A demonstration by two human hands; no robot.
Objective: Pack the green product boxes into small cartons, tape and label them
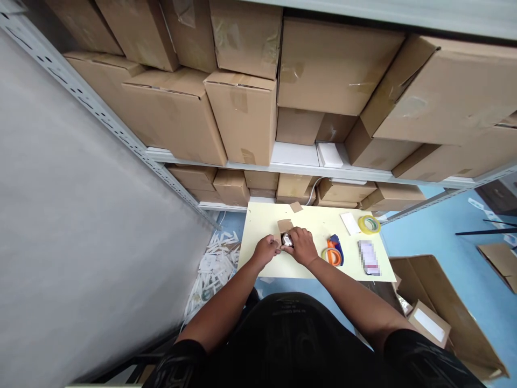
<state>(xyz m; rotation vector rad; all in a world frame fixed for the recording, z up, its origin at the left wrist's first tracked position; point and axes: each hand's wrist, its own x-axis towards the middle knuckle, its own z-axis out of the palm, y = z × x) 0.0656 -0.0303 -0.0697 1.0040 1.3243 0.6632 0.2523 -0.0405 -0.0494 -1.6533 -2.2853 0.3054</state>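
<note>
Silvery and glossy with a dark patch, a small shiny object (287, 240) sits between the two hands near the middle of the pale yellow tabletop (258, 226). It lies just in front of a small brown cardboard box (285, 224) with an open flap. The left hand (266, 250) is closed, its fingertips pinching the object's left side. The right hand (302, 245) curls over the top and right side, so both hands grip it and most of it is hidden. What it is exactly is too small to tell.

Judging by its size, it is probably light and easy to lift with the fingertips. The gloss suggests a smooth wrap or film that could slip, so a hold on two opposite sides, as here, looks safer than a pinch at one corner. Whether it is stiff or fragile cannot be read from this view.

To the right of the hands lie an orange and blue tape dispenser (334, 252), a roll of yellowish clear tape (369, 224) and a white card (349, 223). A loose scrap of brown cardboard (296, 207) rests at the table's far edge. Brown cardboard cartons (242, 113) fill the grey metal shelves behind, and white paper strips (214, 264) litter the floor to the left.
</note>
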